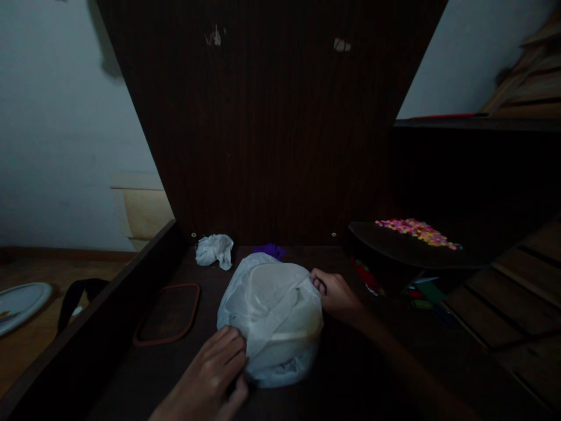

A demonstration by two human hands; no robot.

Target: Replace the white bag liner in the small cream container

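A thin white plastic bag point(274, 316) sits on the dark wooden surface in front of me, wrapped around a rounded, bulky thing. Through the film a pale rim shows, but I cannot tell what lies inside. My left hand point(221, 371) is at the bag's near left side, its curled fingers gripping the plastic. At the upper right edge, my right hand point(335, 295) pinches the bag with bent fingers. Behind the bag lies a bit of purple cloth point(269, 251), partly hidden. A crumpled white plastic bag point(214, 250) rests farther back on the left.
Left of the bag lies a reddish-brown rounded frame point(193, 310), beside a raised wooden edge point(109, 298). A tall dark panel point(272, 128) stands behind. Right, a curved shelf point(368, 234) bears small colourful pieces point(418, 231). A white oval object point(26, 301) is on the floor.
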